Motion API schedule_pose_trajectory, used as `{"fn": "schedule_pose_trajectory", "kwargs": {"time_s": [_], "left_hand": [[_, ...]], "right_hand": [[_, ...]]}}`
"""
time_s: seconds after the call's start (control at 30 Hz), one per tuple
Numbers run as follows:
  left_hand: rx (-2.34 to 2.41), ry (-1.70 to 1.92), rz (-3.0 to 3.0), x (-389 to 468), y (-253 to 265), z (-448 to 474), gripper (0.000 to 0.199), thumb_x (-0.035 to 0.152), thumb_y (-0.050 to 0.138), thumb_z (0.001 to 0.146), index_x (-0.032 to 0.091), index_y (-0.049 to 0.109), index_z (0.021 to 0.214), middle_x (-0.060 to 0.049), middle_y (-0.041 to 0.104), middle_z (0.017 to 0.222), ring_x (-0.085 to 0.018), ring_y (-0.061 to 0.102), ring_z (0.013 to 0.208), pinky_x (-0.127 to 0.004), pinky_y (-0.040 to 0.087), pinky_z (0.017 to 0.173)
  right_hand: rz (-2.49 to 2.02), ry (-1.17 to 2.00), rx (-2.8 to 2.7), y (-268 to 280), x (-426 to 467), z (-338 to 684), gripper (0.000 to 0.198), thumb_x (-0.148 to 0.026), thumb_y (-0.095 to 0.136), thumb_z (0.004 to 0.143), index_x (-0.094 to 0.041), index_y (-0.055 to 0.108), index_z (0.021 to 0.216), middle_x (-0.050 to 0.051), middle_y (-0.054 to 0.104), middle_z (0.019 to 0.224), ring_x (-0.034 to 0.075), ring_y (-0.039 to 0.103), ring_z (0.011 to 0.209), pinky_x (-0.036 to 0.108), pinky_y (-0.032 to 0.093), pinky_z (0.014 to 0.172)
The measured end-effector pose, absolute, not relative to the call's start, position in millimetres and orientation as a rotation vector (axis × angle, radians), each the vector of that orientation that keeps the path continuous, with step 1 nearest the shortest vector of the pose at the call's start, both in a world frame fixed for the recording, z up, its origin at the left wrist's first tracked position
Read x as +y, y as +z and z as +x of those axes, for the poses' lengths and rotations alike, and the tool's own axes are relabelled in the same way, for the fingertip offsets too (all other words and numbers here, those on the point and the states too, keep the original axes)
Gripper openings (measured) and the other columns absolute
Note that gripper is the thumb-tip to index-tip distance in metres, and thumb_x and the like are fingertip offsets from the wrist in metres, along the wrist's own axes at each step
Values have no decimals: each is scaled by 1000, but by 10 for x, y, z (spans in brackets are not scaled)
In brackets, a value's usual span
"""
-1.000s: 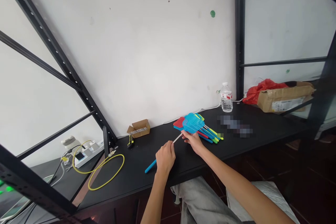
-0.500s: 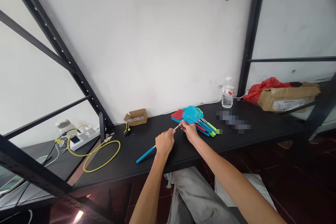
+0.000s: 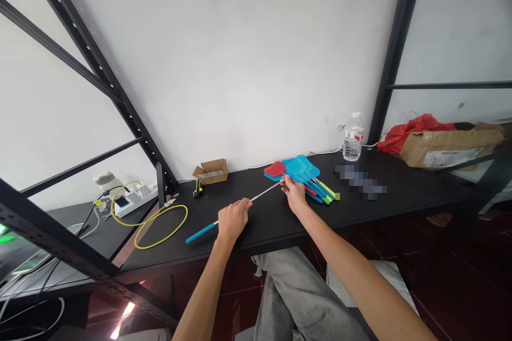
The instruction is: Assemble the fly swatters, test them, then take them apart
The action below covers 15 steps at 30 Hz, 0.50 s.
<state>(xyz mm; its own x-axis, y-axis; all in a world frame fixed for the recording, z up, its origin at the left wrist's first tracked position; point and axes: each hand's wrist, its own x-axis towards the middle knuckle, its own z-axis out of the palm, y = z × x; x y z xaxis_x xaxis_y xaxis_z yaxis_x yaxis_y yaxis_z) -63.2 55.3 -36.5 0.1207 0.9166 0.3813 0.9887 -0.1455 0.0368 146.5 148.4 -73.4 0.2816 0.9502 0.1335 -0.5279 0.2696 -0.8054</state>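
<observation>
A fly swatter with a blue mesh head, a thin metal shaft and a blue handle is held slantwise above the black tabletop. My left hand is closed around its shaft just above the handle. With fingers pinched, my right hand grips the shaft close to the head. A bare length of shaft shows between my hands. Behind and right of my right hand lies a pile of other swatters, with a red head and blue, red and yellow-green handles fanned out.
A water bottle stands by the wall, left of a cardboard box with a red bag. On the left are a small open carton, a yellow cable and a power strip. Black rack posts frame the table.
My hands have moved apart along the swatter, and more shaft shows between them. The handle has shifted left with my left hand; the view has turned slightly.
</observation>
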Motion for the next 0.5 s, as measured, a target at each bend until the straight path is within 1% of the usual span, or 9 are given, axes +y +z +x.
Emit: {"fn": "schedule_pose_trajectory", "kwargs": {"time_s": [0.1, 0.2, 0.27, 0.4, 0.5], "left_hand": [[-1888, -525, -2171, 589, -368, -461, 37, 41, 29, 101, 28, 63, 108, -4, 70, 99, -18, 65, 86, -26, 33, 63], [-1864, -581, -2186, 634, -347, -250, 35, 37, 32, 101, 28, 61, 117, -5, 69, 103, -19, 64, 92, -26, 36, 67], [-1845, -600, -2197, 660, -329, -133, 36, 37, 32, 101, 29, 59, 123, -6, 68, 106, -19, 64, 94, -26, 37, 68], [-1845, -573, -2215, 688, -318, -36, 41, 44, 27, 101, 33, 58, 125, -5, 69, 104, -20, 65, 87, -27, 36, 65], [-1870, -538, -2223, 696, -326, -48, 40, 44, 27, 101, 34, 58, 125, -5, 69, 102, -20, 65, 84, -26, 35, 64]], "right_hand": [[-736, 1132, -813, -718, 1453, 1480, 44, -63, 70, 71, -21, 70, 85, 8, 70, 87, 20, 64, 75, 28, 45, 58], [-739, 1158, -1174, -708, 1393, 1458, 44, -63, 64, 77, -20, 73, 86, 7, 72, 82, 18, 63, 70, 27, 42, 56], [-720, 1150, -1357, -713, 1364, 1440, 45, -62, 61, 80, -19, 75, 85, 7, 72, 79, 17, 62, 68, 27, 41, 56], [-710, 1139, -1342, -743, 1366, 1432, 44, -60, 61, 81, -19, 76, 84, 7, 72, 80, 17, 61, 70, 27, 41, 57], [-721, 1134, -1310, -761, 1385, 1434, 43, -59, 63, 81, -19, 76, 82, 8, 72, 78, 18, 62, 72, 27, 40, 57]]}}
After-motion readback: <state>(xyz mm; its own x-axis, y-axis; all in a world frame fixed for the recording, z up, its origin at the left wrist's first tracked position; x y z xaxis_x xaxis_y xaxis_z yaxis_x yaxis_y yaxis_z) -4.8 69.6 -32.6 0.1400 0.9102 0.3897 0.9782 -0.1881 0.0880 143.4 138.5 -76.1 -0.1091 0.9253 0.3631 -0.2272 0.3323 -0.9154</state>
